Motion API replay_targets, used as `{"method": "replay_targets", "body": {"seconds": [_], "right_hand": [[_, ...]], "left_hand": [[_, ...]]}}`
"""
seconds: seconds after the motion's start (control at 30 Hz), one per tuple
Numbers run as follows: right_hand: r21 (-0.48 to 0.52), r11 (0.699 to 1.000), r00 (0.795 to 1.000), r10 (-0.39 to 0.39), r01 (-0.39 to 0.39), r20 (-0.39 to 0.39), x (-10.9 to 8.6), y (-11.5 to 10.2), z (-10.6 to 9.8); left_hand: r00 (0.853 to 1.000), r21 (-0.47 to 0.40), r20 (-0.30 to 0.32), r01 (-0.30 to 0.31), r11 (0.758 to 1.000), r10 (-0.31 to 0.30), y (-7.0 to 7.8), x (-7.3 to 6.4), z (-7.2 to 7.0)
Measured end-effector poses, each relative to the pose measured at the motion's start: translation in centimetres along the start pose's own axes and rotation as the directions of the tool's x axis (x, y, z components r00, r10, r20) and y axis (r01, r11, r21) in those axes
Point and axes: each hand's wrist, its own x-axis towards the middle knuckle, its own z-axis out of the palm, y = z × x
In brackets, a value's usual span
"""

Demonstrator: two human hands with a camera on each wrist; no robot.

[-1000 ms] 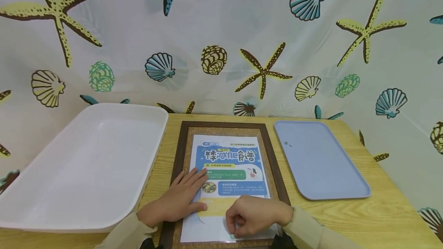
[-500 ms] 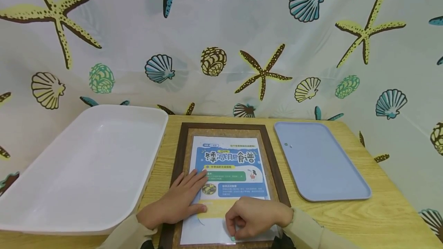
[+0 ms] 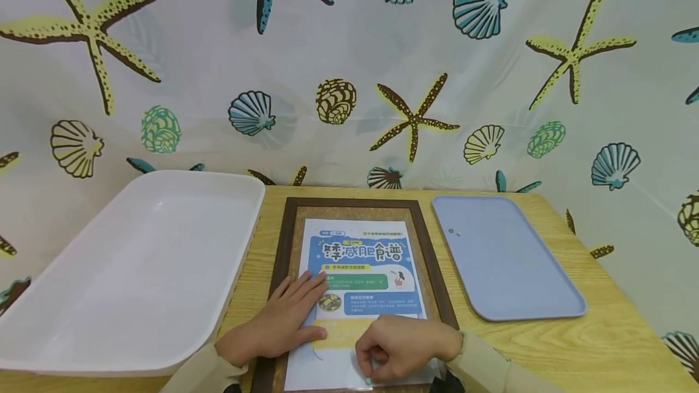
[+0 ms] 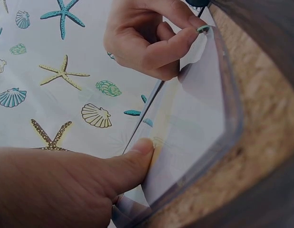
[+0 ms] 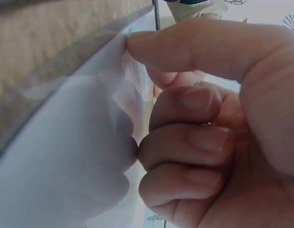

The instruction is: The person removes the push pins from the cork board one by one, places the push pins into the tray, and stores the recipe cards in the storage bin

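A blue and white printed poster (image 3: pixel 377 250) in a clear plastic sleeve lies on a cork board (image 3: pixel 430 296) with a dark wooden frame. My left hand (image 3: pixel 284 323) rests flat on the poster's left side, fingers spread and thumb pressing the sheet. Near the bottom edge, my right hand (image 3: pixel 404 347) pinches a small green thumbtack (image 4: pixel 203 29) between thumb and index finger, the other fingers curled in. In the left wrist view the tack meets the sleeve's border and a bit of its metal pin shows. How deep it sits I cannot tell.
A large white basin (image 3: pixel 147 259) stands to the left of the board. On the right lies a light blue tray (image 3: pixel 513 259) with a couple of tiny items, likely tacks, near its upper left. Behind the wooden table (image 3: pixel 595 332) hangs a seashell-print curtain (image 3: pixel 306 41).
The head view has tilted slightly, so everything appears a little lower. Both hands keep their places on the poster, and the right hand still pinches the thumbtack.
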Motion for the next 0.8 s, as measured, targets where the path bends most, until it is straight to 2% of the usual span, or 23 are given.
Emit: {"method": "replay_targets", "body": {"seconds": [0.47,0.8], "right_hand": [[0.015,1.000,1.000,0.019,-0.019,0.024,-0.03,-0.07,-0.25],[0.011,1.000,1.000,-0.011,0.011,0.022,-0.05,0.24,-0.07]], "left_hand": [[1.000,-0.020,0.012,0.000,1.000,0.000,-0.09,0.12,-0.13],[1.000,-0.020,0.021,0.021,1.000,-0.020,0.06,0.15,-0.19]]}}
